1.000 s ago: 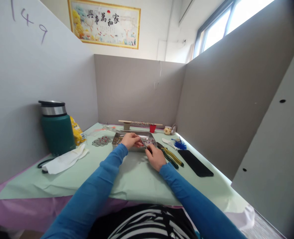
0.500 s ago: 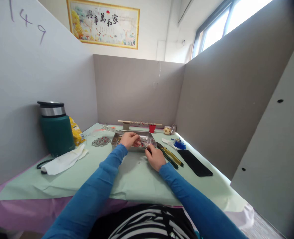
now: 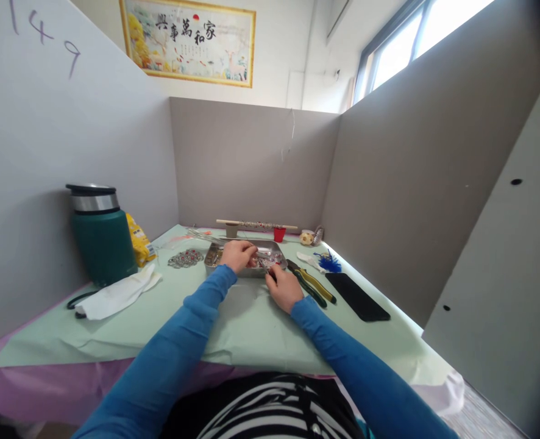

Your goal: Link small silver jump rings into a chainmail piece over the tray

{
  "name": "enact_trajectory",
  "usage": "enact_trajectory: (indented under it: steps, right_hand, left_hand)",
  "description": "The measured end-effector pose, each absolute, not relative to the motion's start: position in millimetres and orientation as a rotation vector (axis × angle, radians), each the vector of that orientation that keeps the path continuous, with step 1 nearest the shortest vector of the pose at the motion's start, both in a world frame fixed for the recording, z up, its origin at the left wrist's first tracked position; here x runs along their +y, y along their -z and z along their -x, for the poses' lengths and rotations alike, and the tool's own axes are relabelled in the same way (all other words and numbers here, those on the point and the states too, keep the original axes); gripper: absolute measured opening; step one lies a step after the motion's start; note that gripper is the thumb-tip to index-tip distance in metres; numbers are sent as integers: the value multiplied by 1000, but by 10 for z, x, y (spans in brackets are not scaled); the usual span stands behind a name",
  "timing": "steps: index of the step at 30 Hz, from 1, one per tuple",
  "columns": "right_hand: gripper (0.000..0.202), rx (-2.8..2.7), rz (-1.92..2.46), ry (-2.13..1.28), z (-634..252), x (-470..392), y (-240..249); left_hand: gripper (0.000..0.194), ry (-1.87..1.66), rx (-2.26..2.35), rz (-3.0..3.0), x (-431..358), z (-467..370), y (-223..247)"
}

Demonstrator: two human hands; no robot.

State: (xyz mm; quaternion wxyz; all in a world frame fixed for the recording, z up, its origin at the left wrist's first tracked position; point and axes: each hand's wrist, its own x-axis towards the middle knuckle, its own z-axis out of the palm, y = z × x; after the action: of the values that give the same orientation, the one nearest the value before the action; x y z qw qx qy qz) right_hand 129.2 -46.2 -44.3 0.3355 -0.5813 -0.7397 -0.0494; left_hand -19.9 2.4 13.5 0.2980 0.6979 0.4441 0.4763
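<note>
Close work over a metal tray

Clocked from the tray, a green bottle stands at nine o'clock, with a beaded heap nearer on the same line. The left hand hangs over the tray; whether it grips anything cannot be told. At five o'clock, the right hand grasps a thin metal tool angled toward ten o'clock. Pliers and a black phone lie at four o'clock.

Green flask, yellow packet, window
</note>
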Motion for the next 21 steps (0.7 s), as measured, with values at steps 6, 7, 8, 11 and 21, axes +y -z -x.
enact_trajectory:
  steps: [6, 7, 8, 11, 21]
  right_hand:
    - [16, -1957, 1570, 167, -1268, -473, 443]
    - [16, -1960, 1576, 171, -1264, -476, 441]
    - [16, -1963, 1580, 172, -1261, -478, 439]
    - [16, -1963, 1579, 165, -1265, -479, 435]
    - [15, -1864, 1485, 11, -1325, -479, 428]
  left_hand:
    - [19, -1230, 1247, -2055, 30, 204, -114]
    - [19, -1231, 1260, -2083, 34, 205, -110]
    - [19, -1228, 1269, -2110, 38, 205, -108]
    - [20, -1217, 1278, -2137, 59, 212, -111]
    - [14, -1144, 1093, -1664, 144, 224, -109]
